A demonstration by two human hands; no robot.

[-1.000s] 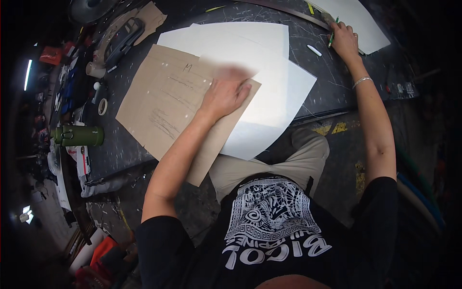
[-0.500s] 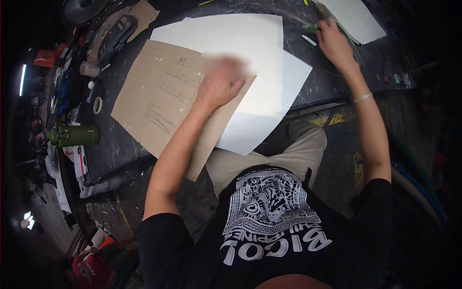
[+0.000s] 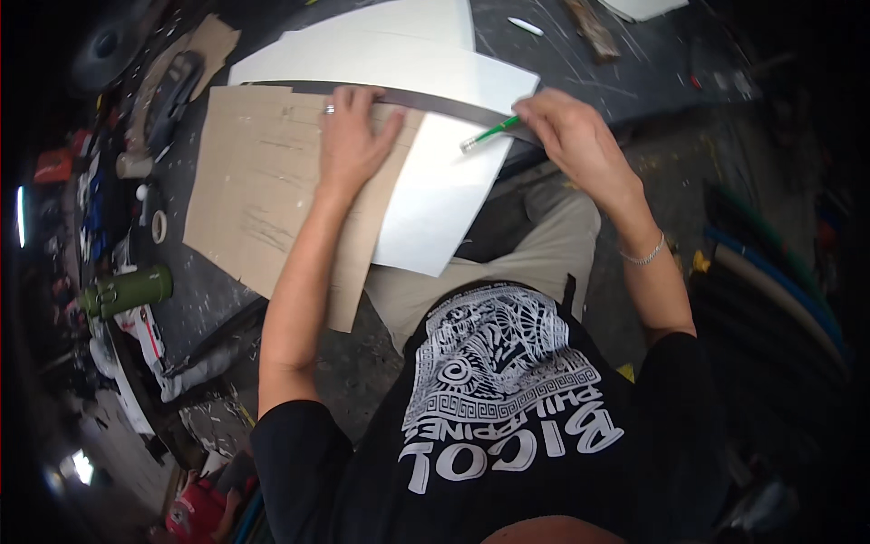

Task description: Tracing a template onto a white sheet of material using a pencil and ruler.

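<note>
The long ruler (image 3: 444,107) has come to the top edge of the brown cardboard (image 3: 227,181), where I see the left hand (image 3: 352,140) spread and, rightward, the right hand (image 3: 580,140) gripping a green pencil (image 3: 492,132), bringing both tools together.

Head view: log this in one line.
left hand: spread on brown sheet, fingertips at straightedge | right hand: holding green pencil, near straightedge's right end | straightedge: across white sheets | brown sheet: overlapping white sheets
</note>
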